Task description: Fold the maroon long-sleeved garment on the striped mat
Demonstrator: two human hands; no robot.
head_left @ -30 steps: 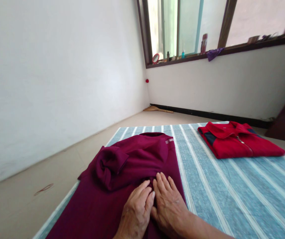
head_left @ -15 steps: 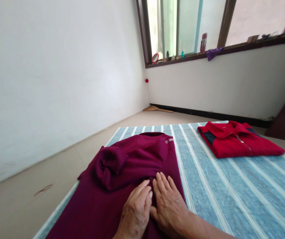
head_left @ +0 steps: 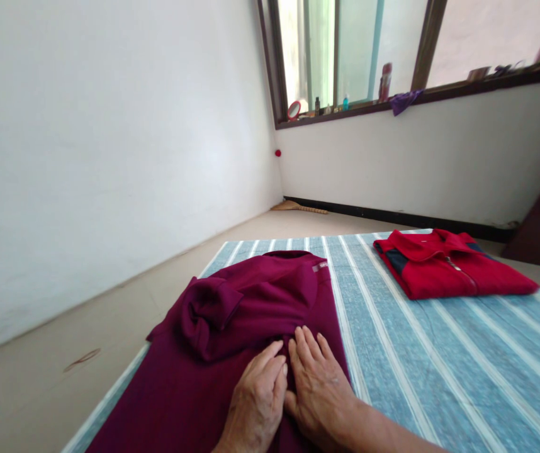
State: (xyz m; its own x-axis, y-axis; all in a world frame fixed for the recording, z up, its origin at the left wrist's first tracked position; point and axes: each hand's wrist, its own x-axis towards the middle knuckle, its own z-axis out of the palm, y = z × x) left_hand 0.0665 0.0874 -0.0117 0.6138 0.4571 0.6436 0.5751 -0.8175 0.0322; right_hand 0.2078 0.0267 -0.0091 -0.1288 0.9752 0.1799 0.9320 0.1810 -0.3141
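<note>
A maroon long-sleeved top (head_left: 175, 384) lies partly folded, with a bunched, curled sleeve end (head_left: 208, 308) on its upper left and a small pale label (head_left: 320, 267) near the far right corner. My right hand (head_left: 320, 384) presses flat on the cloth close to its right edge, fingers stretched forward. Beside it, almost touching, my left hand (head_left: 258, 390) rests on the same top, tilted onto its side with fingers extended and close together. A crease of fabric runs between the two hands. What lies under the palms is hidden.
A blue and white striped sheet (head_left: 388, 365) covers the surface beneath. On it, at right, sits a folded red jacket (head_left: 459, 264) with a zip. Beyond are a small broom (head_left: 298, 206) on the floor and a windowsill (head_left: 345, 114) with a mirror, bottles and purple cloth.
</note>
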